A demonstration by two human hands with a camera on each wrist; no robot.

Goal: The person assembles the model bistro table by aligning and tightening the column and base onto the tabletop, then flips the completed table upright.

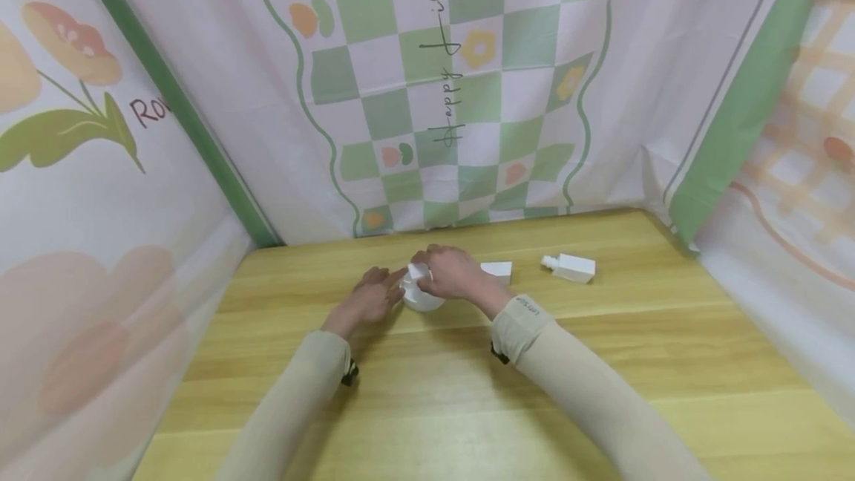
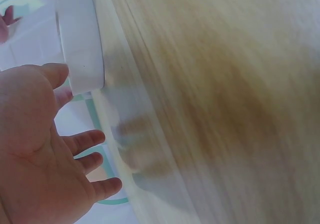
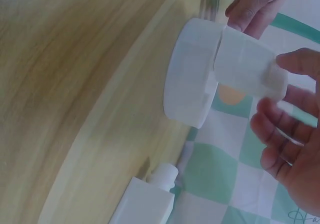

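Note:
A low round white base sits on the table, with a white square-sided bottle upright on top of it. My right hand pinches the bottle's upper end between thumb and fingers. From the left, my left hand reaches to the base. In the left wrist view, the left thumb tip lies right at the rim of the base, while the other fingers are spread and extended past it. Part of the bottle is hidden by the right hand in the head view.
Right of the base lies a white bottle, partly behind the right wrist. Farther right, another white bottle lies on its side, neck pointing left. Printed curtains hang behind and beside the wooden table.

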